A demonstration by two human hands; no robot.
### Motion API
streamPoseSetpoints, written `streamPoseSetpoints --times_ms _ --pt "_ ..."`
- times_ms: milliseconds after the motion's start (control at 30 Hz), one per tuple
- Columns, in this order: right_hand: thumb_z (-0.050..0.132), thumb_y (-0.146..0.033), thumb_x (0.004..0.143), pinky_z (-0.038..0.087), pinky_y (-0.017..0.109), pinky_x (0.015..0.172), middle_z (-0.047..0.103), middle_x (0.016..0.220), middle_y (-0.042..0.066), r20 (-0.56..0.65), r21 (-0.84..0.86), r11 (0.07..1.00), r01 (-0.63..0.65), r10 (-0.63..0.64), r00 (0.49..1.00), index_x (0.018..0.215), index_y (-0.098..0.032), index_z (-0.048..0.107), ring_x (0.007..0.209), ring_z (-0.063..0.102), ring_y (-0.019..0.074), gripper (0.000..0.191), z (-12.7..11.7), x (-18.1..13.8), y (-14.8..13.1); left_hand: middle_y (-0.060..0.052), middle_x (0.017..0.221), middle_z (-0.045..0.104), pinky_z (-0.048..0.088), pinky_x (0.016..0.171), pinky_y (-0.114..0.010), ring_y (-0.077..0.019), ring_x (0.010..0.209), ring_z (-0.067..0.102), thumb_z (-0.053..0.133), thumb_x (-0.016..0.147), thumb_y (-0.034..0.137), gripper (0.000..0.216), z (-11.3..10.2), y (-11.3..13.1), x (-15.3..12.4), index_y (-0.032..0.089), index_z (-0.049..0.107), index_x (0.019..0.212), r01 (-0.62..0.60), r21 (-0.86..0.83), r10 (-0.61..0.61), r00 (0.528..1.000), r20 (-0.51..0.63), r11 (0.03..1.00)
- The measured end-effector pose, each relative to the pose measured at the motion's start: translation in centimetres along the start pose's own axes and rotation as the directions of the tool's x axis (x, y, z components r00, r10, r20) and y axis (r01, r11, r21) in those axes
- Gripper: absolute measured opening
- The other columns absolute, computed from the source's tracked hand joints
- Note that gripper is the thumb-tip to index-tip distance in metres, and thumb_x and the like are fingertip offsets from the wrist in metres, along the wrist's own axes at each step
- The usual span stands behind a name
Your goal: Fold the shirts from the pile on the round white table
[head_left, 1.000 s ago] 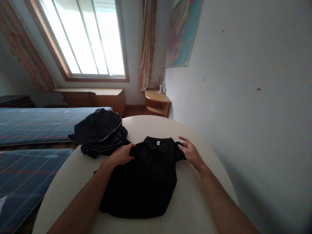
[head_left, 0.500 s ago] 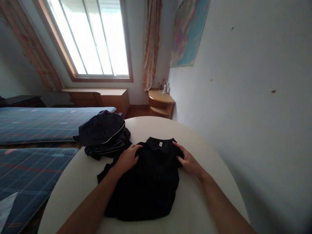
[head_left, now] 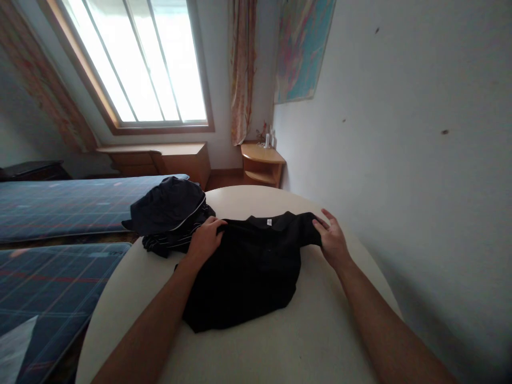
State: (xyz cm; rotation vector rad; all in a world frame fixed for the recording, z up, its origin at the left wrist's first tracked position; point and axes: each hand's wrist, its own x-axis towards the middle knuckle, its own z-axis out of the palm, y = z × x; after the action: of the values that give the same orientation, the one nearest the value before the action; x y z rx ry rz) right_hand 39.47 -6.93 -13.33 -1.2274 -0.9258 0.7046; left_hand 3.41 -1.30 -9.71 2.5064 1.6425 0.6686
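Note:
A black collared shirt (head_left: 248, 272) lies spread on the round white table (head_left: 320, 341), its collar at the far side with a small white label (head_left: 269, 222) inside. My left hand (head_left: 206, 240) is closed on the shirt's left shoulder, the thumb and fingers pinching the cloth. At the other side my right hand (head_left: 332, 237) grips the end of the right sleeve, which is drawn out sideways; some of its fingers stick up free of the cloth. The left sleeve is mostly hidden behind my left hand and forearm.
A heap of dark clothes (head_left: 168, 208) with white piping sits on the table's far left, close to my left hand. Plaid mattresses (head_left: 52, 288) lie to the left. A wall (head_left: 420, 186) runs along the right. A corner shelf (head_left: 262, 154) stands beyond the table.
My right hand has moved right from the shoulder to the sleeve end, pulling the sleeve out. The shirt has shifted away from me, and its lower hem now lies farther up the table.

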Motion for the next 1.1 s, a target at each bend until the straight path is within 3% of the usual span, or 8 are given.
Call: streamPoseSetpoints --times_ms 100,300,400,533,667,767,867,1100 --pt "0.072 -0.044 0.078 0.047 0.042 0.106 0.043 0.153 0.010 0.120 0.075 0.997 0.012 -0.020 0.993 0.150 -0.033 0.026 0.132 0.051 0.0237 0.086 0.5 -0.4 0.6 -0.010 0.134 0.058 0.053 0.092 -0.036 -0.0259 0.104 0.067 0.056 0.091 0.021 0.039 -0.5 0.2 -0.1 0.020 0.059 0.130 0.068 0.053 -0.063 0.994 -0.089 0.996" --pt "0.066 -0.023 0.077 0.024 0.046 0.121 0.044 0.151 0.014 0.295 -0.420 0.873 0.247 -0.126 0.947 0.153 -0.021 0.026 0.140 0.042 0.0240 0.086 1.3 -1.7 2.3 -0.017 0.153 0.038 0.047 0.103 -0.042 -0.0346 0.131 0.049 0.062 0.090 0.030 0.055 0.7 1.0 -1.0 0.016 0.049 0.141 -0.016 0.118 0.019 1.000 -0.020 0.993" --pt "0.055 -0.014 0.079 0.032 0.043 0.117 0.056 0.141 0.010 0.377 -0.478 0.814 0.330 -0.149 0.914 0.148 -0.021 0.038 0.130 0.053 0.0212 0.071 1.7 -0.9 2.3 -0.018 0.154 0.037 0.048 0.100 -0.042 -0.0328 0.126 0.054 0.065 0.086 0.023 0.059 1.7 1.1 -1.2 0.019 0.048 0.142 -0.027 0.096 0.019 0.996 0.084 0.995" --pt "0.049 -0.007 0.077 0.043 0.039 0.108 0.070 0.119 0.008 0.493 -0.536 0.773 0.340 -0.041 0.869 0.120 -0.017 0.064 0.113 0.064 0.0202 0.047 2.7 1.7 1.8 -0.010 0.129 0.062 0.048 0.099 -0.032 -0.0233 0.109 0.064 0.057 0.086 0.010 0.040 2.4 1.0 -1.1 0.020 0.066 0.123 -0.081 0.032 0.074 0.981 0.181 0.996" --pt "0.043 -0.005 0.077 0.048 0.036 0.100 0.074 0.105 0.007 0.385 -0.569 0.769 0.291 -0.062 0.921 0.109 -0.016 0.068 0.101 0.068 0.0186 0.043 3.7 4.4 0.9 -0.006 0.114 0.069 0.049 0.092 -0.027 -0.0192 0.100 0.067 0.047 0.089 0.009 0.035 1.2 0.7 0.1 0.023 0.074 0.108 -0.080 0.008 0.078 0.986 0.144 0.997" --pt "0.042 -0.006 0.077 0.051 0.035 0.094 0.074 0.103 0.010 0.136 -0.592 0.772 0.231 -0.187 0.973 0.104 -0.015 0.069 0.097 0.068 0.0192 0.039 3.3 5.9 0.0 -0.007 0.119 0.067 0.051 0.091 -0.032 -0.0226 0.105 0.065 0.041 0.094 0.014 0.037 -0.6 0.3 1.2 0.023 0.072 0.112 0.008 0.050 -0.005 0.999 -0.053 0.999" --pt "0.049 -0.014 0.079 0.051 0.038 0.094 0.072 0.106 0.013 -0.050 -0.625 0.759 0.182 -0.272 0.961 0.106 -0.013 0.068 0.099 0.068 0.0226 0.033 2.0 6.9 -0.5 -0.008 0.127 0.063 0.051 0.093 -0.035 -0.0255 0.111 0.060 0.042 0.094 0.015 0.038 -1.3 -0.2 1.8 0.021 0.069 0.120 0.099 0.140 -0.066 0.972 -0.226 0.985" --pt "0.070 -0.036 0.077 0.040 0.043 0.109 0.060 0.131 0.020 0.181 -0.807 0.559 0.191 -0.073 0.981 0.122 -0.012 0.063 0.127 0.053 0.0296 0.052 0.8 6.8 0.4 -0.015 0.148 0.045 0.042 0.107 -0.043 -0.0328 0.135 0.041 0.058 0.089 0.025 0.041 0.6 0.4 1.0 0.017 0.064 0.129 0.057 0.315 -0.002 0.985 -0.174 0.947"
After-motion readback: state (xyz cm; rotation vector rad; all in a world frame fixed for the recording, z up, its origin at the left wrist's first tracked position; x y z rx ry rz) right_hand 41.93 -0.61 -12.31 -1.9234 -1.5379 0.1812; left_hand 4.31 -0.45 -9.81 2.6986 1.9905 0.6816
